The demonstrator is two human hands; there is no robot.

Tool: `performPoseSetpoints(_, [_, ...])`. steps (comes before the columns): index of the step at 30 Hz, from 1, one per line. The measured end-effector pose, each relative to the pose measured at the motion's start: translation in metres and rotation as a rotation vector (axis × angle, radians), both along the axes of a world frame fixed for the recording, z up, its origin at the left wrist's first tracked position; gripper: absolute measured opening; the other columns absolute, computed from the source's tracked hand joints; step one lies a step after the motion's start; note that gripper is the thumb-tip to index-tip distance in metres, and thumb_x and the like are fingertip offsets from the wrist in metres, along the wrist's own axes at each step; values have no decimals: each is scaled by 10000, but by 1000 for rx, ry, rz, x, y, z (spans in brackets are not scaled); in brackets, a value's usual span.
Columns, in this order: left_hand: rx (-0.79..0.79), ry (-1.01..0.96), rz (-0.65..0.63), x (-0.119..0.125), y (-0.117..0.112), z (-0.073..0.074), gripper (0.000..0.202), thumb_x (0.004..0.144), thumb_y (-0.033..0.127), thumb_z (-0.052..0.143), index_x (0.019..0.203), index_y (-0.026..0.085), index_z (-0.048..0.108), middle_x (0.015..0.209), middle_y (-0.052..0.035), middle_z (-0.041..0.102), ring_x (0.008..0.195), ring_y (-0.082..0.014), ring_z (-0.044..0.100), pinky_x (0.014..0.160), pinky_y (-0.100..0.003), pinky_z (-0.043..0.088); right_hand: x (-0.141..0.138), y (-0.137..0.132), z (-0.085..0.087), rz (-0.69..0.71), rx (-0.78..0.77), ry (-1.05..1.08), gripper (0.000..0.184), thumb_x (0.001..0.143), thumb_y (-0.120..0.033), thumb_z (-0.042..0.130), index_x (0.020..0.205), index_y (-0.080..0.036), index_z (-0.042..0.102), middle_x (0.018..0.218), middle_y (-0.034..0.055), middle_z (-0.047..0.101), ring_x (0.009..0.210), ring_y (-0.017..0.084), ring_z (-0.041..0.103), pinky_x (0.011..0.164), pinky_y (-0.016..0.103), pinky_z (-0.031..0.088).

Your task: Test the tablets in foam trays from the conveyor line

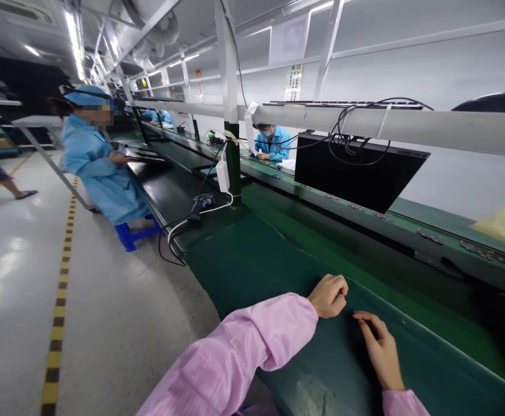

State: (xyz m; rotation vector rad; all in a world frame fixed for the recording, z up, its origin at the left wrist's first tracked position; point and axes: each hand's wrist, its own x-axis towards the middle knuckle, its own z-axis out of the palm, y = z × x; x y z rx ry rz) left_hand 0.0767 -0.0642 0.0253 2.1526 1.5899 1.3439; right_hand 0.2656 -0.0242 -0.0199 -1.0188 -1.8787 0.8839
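Note:
My left hand (329, 296) rests on the green mat (252, 260) with its fingers curled into a loose fist. No object shows in it. Close by on the right, my right hand (381, 349) is held low over the same mat. Its fingers are half bent, with a gap between thumb and forefinger, and I see nothing held there. The two hands are a little apart. Pink sleeves cover both forearms.
A black flat panel (356, 173) leans beyond the bench beneath a white rail (443, 130) with looped cables. Left of me, a scanner-like device (203, 203) lies beside a green post (233, 162). A blue-clad person (99, 156) sits further along; another sits opposite.

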Motion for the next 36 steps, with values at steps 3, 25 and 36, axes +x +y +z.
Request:
performPoseSetpoints(3, [-10,-13,-4,1,0,1,238,681,95,448,782,238,287,801,-13,502,789,-172,519,866,-315,422,0,-1,1,-1,7,-5,358,755,-572,561,784,-246,706,925,67,725,952,283,636,870,399,484])
performPoseSetpoints(25, [-133,49,-142,2,-9,8,187,807,32,371,818,193,463,883,-35,542,756,-137,526,757,-230,451,-1,-12,6,53,71,-39,325,812,-539,549,807,-252,701,893,58,710,891,263,645,831,395,510])
performPoseSetpoints(36, [-305,437,-396,4,-7,7,103,856,178,480,943,229,505,1039,17,605,774,-135,626,604,-249,423,6,-4,-17,142,243,-125,428,882,-640,524,777,-261,691,809,53,715,729,233,671,666,335,562])
